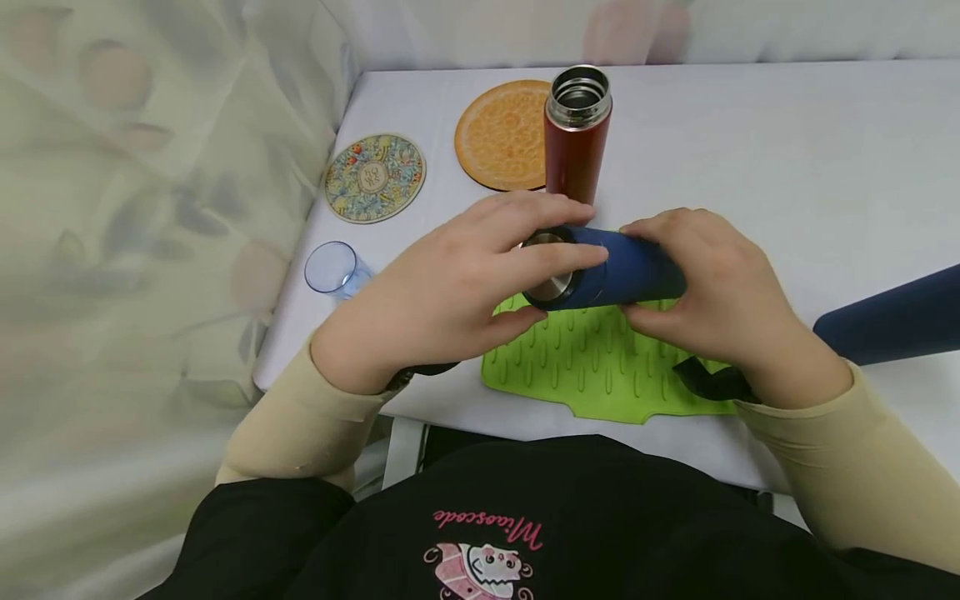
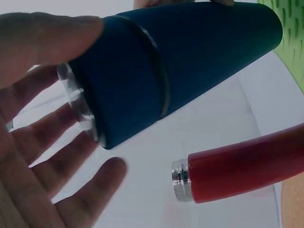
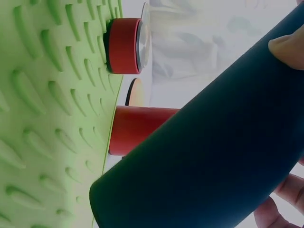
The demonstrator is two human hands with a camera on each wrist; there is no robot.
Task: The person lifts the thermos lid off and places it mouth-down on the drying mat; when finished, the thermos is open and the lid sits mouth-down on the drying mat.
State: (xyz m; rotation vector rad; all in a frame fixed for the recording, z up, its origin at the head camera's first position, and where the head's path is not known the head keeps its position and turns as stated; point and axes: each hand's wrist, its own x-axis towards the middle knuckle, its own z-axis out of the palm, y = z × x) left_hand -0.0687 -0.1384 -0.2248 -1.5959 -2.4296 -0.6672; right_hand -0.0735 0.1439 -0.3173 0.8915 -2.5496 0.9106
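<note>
A blue thermos (image 1: 637,271) with a metal-ended lid (image 1: 588,275) lies sideways in the air above the green mat (image 1: 592,367). My right hand (image 1: 723,283) grips its body, thumb on one side and fingers on the other. At the lid end is my left hand (image 1: 472,275), its fingers fairly straight and spread around the lid; the little finger stands apart from it in the left wrist view. Behind them stands a red thermos (image 1: 576,158), its steel mouth uncovered. A red lid (image 3: 124,46) stands at the mat's edge in the right wrist view.
An orange-slice round mat (image 1: 498,137) lies beside the red thermos. Further left are a patterned round coaster (image 1: 375,179) and a clear blue glass (image 1: 333,268) near the table's left edge. A dark blue cylinder (image 1: 892,317) reaches in from the right.
</note>
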